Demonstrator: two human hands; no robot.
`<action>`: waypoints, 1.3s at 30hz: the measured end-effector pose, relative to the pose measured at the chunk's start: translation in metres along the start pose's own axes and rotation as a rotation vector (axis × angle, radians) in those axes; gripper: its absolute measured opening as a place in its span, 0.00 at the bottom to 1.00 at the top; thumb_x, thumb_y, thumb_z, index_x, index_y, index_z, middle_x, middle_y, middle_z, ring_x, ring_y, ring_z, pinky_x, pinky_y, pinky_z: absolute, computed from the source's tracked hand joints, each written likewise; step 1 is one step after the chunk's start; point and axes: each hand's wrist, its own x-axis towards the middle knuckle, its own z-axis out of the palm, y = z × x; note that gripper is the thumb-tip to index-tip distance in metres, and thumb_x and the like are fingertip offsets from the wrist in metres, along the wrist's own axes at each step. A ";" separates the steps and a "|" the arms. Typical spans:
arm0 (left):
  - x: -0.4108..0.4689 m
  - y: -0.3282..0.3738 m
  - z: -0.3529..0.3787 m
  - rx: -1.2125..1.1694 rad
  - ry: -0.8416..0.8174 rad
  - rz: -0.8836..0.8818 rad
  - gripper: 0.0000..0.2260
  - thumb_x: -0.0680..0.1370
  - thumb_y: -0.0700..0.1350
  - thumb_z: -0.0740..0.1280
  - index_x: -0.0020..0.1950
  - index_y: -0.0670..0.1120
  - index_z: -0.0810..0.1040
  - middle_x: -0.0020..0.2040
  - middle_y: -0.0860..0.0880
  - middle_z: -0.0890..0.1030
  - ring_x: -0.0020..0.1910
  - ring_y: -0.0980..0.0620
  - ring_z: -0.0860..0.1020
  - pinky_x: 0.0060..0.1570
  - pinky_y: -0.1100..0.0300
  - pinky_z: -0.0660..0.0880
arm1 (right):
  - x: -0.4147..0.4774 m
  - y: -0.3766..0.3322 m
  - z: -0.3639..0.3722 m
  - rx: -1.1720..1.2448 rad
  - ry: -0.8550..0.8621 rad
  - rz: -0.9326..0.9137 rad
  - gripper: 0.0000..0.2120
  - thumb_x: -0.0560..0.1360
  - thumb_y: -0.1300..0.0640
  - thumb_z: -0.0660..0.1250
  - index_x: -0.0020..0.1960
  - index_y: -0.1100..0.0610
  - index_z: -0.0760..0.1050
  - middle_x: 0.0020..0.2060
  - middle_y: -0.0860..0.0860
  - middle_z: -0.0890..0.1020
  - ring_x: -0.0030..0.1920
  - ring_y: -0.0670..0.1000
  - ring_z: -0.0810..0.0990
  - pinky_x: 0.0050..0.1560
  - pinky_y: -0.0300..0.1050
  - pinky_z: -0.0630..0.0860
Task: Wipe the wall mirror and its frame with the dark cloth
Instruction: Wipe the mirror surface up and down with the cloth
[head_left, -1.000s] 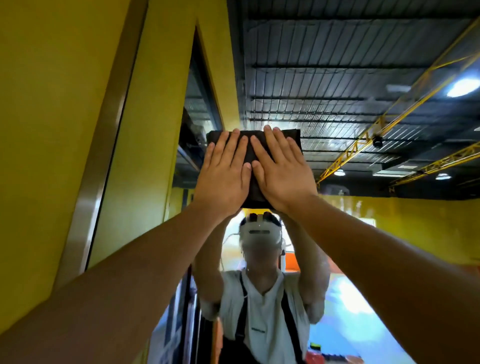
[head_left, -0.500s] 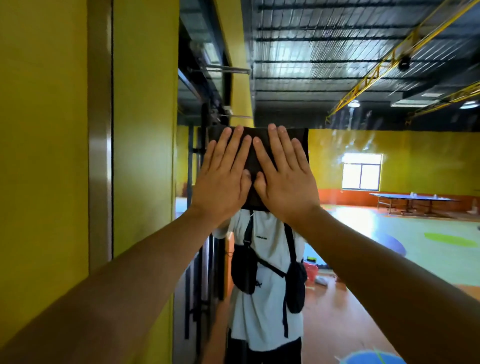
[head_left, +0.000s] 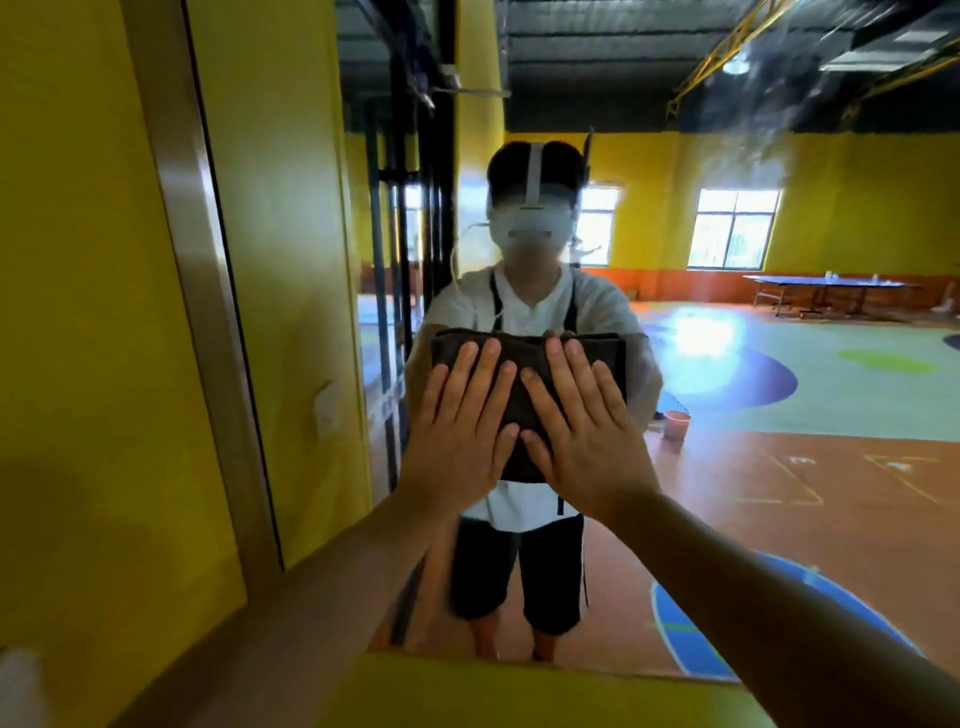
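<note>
At the centre of the view, the dark brown folded cloth (head_left: 524, 364) lies flat against the glass of the large wall mirror (head_left: 779, 467). The left hand (head_left: 457, 436) and the right hand (head_left: 589, 436) are side by side on it. Both hands have straight, spread fingers and flat palms; they press the cloth to the glass and do not curl round it. The two thumbs nearly meet over the lower half of the cloth. The upper edge of the cloth shows at 12 o'clock from the fingertips, and a small part of its lower edge shows at 6 o'clock, between the wrists.

At 9 o'clock from the hands the brushed bronze-coloured metal frame (head_left: 208, 312) of the mirror runs upward, and beyond it is the plain yellow wall (head_left: 78, 312).

The glass reflects the person (head_left: 530, 301), in a white shirt and black shorts, directly behind the cloth. At 2 o'clock the reflection shows a blue table tennis table (head_left: 831, 286). At 3 o'clock, just beside the reflected arm, a small orange bucket (head_left: 675, 423) stands on the floor.
</note>
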 end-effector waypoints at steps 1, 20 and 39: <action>-0.014 0.005 0.004 0.003 -0.016 0.006 0.28 0.87 0.54 0.53 0.84 0.42 0.55 0.83 0.40 0.57 0.83 0.40 0.55 0.79 0.39 0.59 | -0.013 -0.005 0.003 -0.001 -0.020 -0.016 0.29 0.86 0.46 0.57 0.82 0.60 0.60 0.81 0.64 0.56 0.82 0.62 0.54 0.81 0.61 0.55; -0.266 0.087 0.078 -0.070 -0.154 0.035 0.33 0.85 0.57 0.59 0.85 0.44 0.51 0.85 0.43 0.48 0.84 0.43 0.49 0.82 0.44 0.46 | -0.251 -0.125 0.070 0.070 -0.161 -0.023 0.37 0.82 0.43 0.62 0.84 0.57 0.52 0.83 0.61 0.49 0.83 0.60 0.50 0.82 0.55 0.47; -0.525 0.163 0.161 -0.079 -0.260 0.052 0.35 0.85 0.56 0.60 0.85 0.43 0.48 0.85 0.41 0.44 0.84 0.41 0.44 0.82 0.43 0.43 | -0.490 -0.244 0.143 0.099 -0.303 -0.063 0.42 0.80 0.45 0.71 0.84 0.56 0.52 0.83 0.60 0.49 0.83 0.59 0.49 0.82 0.54 0.47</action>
